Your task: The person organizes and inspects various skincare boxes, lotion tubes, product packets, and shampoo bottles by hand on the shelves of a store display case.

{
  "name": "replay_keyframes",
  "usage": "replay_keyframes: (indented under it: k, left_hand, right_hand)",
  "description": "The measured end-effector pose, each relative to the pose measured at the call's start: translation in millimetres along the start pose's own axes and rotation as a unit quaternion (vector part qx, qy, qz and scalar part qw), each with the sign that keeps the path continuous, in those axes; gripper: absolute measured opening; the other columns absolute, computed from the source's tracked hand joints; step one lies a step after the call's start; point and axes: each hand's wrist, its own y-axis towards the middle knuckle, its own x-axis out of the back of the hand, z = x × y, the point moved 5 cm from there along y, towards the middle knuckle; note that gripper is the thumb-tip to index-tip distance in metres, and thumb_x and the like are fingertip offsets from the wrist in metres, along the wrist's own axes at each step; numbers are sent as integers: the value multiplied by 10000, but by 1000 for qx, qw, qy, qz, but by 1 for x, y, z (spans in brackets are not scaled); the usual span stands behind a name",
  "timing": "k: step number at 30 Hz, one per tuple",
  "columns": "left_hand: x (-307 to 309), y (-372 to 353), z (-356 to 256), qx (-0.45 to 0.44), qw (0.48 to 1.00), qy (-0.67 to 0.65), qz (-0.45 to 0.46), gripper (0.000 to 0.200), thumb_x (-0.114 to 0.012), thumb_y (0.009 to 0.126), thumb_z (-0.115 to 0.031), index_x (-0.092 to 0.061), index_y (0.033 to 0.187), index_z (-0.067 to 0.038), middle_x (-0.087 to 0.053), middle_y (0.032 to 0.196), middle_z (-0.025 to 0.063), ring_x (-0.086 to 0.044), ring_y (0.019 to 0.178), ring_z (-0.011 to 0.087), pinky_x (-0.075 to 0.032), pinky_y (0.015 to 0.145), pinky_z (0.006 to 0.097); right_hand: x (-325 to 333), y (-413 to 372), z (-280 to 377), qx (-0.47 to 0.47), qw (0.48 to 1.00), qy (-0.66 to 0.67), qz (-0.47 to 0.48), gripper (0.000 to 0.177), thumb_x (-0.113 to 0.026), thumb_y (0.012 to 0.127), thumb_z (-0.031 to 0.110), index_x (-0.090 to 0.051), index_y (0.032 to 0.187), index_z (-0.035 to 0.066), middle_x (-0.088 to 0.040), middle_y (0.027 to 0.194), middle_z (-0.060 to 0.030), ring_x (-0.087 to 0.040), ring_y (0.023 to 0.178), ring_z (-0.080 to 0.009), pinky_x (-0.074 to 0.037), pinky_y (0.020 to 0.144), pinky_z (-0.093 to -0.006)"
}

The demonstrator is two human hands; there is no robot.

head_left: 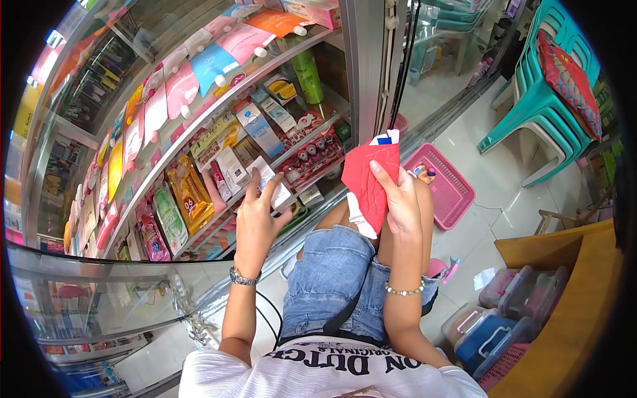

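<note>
Right hand (398, 201), fingers closed, held the red quilted cloth (365, 186) near the cabinet (365, 73); judged soft, light, best pinched mid-fold. Left hand (257, 219), fingers spread, was at a white box (284, 198), grip unclear; judged light, crushable, best taken by its sides.

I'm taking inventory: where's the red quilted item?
In the head view, the red item is right of centre, in the right hand, left of the pink basket.

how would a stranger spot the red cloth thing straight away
Find the denim shorts at lower centre. Just above them, the right hand holds the red cloth. Its stitched lines and white edges set it apart from the pink plastic basket nearby.
</note>
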Motion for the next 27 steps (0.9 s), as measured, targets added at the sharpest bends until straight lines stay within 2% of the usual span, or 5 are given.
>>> replay_keyframes:
  k: [8, 13, 18, 21, 27]
  left_hand:
    - [4, -5, -1, 68, 993, -81, 58, 548, -716, 603, -99, -525, 1116, -83, -581, 1063, 200, -624, 788, 345, -519, 667, 382]
    - [-3, -21, -11, 57, 971, -220, 71, 550, -709, 606, -93, -519, 1120, -49, -629, 934, 154, -639, 754, 221, -505, 674, 300]
    - [-6, -31, -28, 50, 939, -319, 115, 572, -714, 606, -59, -512, 1140, -21, -657, 857, 101, -619, 779, 99, -481, 710, 233]
    - [-1, -32, -34, 57, 929, -345, 123, 589, -720, 598, -44, -508, 1146, -10, -651, 906, 112, -616, 832, 109, -480, 743, 241]
    - [19, -28, -46, 1, 925, -376, 59, 580, -739, 580, -113, -529, 1114, -31, -609, 1051, 218, -659, 863, 229, -502, 763, 302]
  right_hand:
    - [3, 6, -5, 20, 998, 52, -14, 341, -557, 892, 231, -516, 1131, -9, -606, 1059, -101, -604, 927, -174, -481, 838, -318]
    - [3, 8, -16, -86, 950, 299, 30, 394, -450, 935, 321, -488, 1186, 19, -589, 1082, -142, -606, 936, -254, -493, 825, -395]
    - [-7, 0, -5, -162, 934, 319, 14, 397, -409, 943, 353, -484, 1148, 22, -583, 952, -144, -602, 784, -258, -521, 642, -392]
    - [-5, 7, -9, -159, 786, 536, 265, 407, -423, 932, 377, -482, 1059, -5, -516, 769, -112, -515, 589, -210, -451, 460, -353]
    - [0, -3, -8, -9, 846, 437, 304, 406, -426, 924, 379, -459, 1024, -14, -441, 706, -93, -428, 505, -188, -386, 407, -326]
